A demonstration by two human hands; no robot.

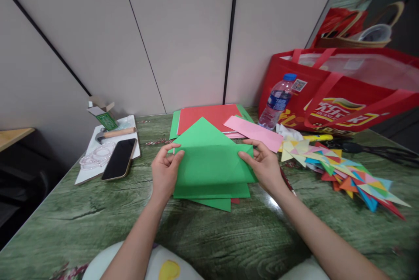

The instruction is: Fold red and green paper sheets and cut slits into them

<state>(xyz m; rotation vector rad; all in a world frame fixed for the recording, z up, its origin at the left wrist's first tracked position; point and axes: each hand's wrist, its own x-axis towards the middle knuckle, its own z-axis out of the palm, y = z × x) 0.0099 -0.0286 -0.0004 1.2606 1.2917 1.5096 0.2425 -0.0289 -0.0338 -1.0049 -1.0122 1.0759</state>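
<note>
A folding or edge-lining step looks to be in hand: the left hand (166,167) and the right hand (262,163) each pinch one side of a green paper sheet (212,164) between thumb and fingers. It is held over more green sheets (211,204) on the marbled green table (65,227), nearer the person than the red sheet (206,117) and the pink paper strip (253,132). The next move probably calls for keeping both sides level, then pressing any crease flat. A green point rises behind the sheet's upper edge; whether it belongs to the same piece is unclear. Some fingertips are hidden behind the paper, the right forearm partly covers a slim dark object (288,181), and the red shopping bag (294,101) is cut off at the picture's edge.
</note>
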